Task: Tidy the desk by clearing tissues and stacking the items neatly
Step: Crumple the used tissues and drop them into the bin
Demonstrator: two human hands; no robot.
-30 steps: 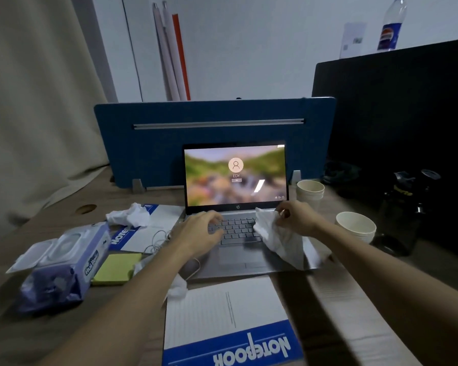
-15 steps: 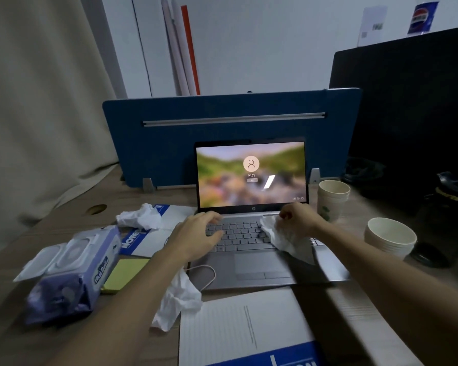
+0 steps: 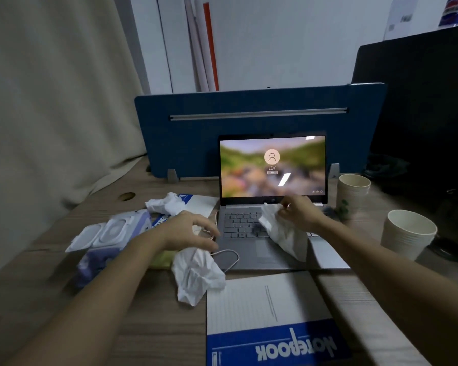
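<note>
My right hand (image 3: 300,213) pinches a white tissue (image 3: 283,233) that hangs over the keyboard of the open laptop (image 3: 249,233). My left hand (image 3: 189,229) hovers with spread fingers just left of the laptop, above a second crumpled tissue (image 3: 196,276) lying on the desk edge of the laptop. A third tissue (image 3: 167,203) sits on a blue-and-white notebook (image 3: 198,204) at the back left. Another notebook (image 3: 270,320) lies nearest me. A pack of wet wipes (image 3: 103,239) with its lid up lies at left.
Paper cup stacks stand right of the laptop: a taller one (image 3: 352,196) and a wider one (image 3: 407,236). A thin cable (image 3: 229,256) loops by the laptop's left corner. A blue divider (image 3: 196,133) closes the back, a curtain (image 3: 50,101) hangs left, dark objects lie far right.
My left hand has moved off the keyboard to the left, over the crumpled tissue. My right hand has lifted its tissue up from the keys. The camera view shifted left.
</note>
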